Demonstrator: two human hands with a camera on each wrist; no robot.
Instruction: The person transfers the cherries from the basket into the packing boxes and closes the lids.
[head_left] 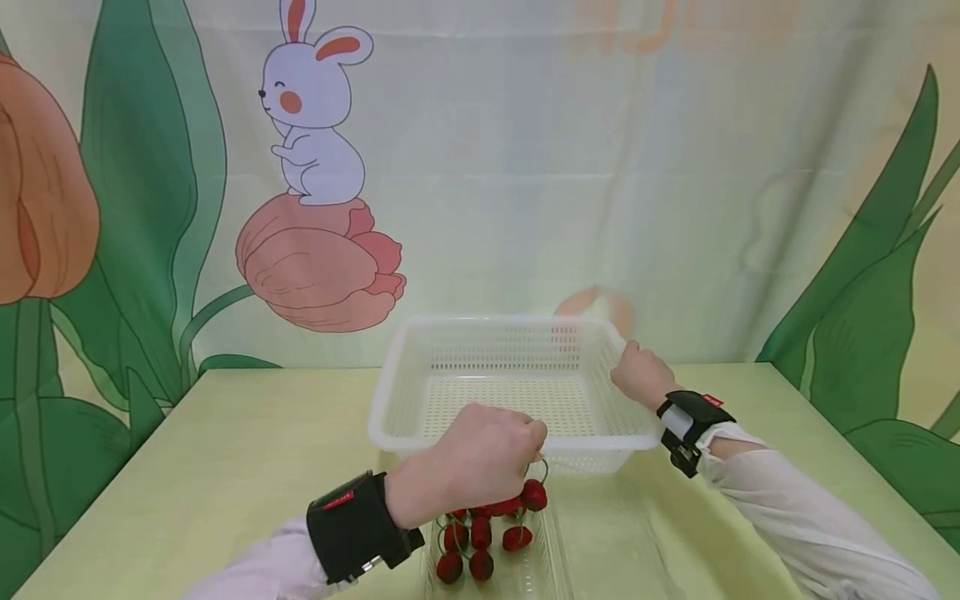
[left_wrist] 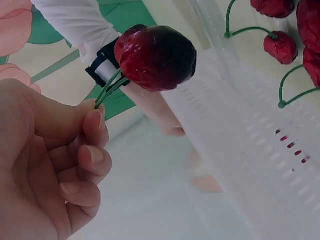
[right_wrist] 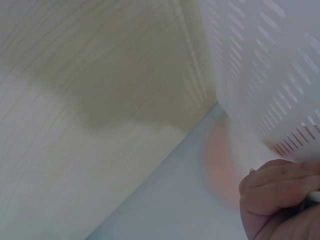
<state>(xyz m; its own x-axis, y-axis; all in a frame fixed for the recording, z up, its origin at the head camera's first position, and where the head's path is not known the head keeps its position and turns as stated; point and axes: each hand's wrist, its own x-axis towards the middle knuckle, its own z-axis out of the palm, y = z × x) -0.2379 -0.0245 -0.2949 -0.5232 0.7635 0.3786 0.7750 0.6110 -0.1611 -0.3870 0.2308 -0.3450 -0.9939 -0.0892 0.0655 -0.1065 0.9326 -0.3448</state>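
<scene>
My left hand pinches thin green stems between thumb and forefinger. From them hangs a glossy dark red cherry, also seen below the hand as a cherry in the head view. Under that hand, several more red cherries with green stems lie in a clear plastic tray, partly hidden by the hand and wrist. My right hand grips the right rim of a white perforated basket, its fingers curled at the edge in the right wrist view. Only bare slotted floor shows inside the basket.
The basket stands at the back of a pale yellow table, just beyond the tray. A printed curtain with a rabbit and tulips hangs behind the table's far edge. Each wrist wears a black strapped camera band.
</scene>
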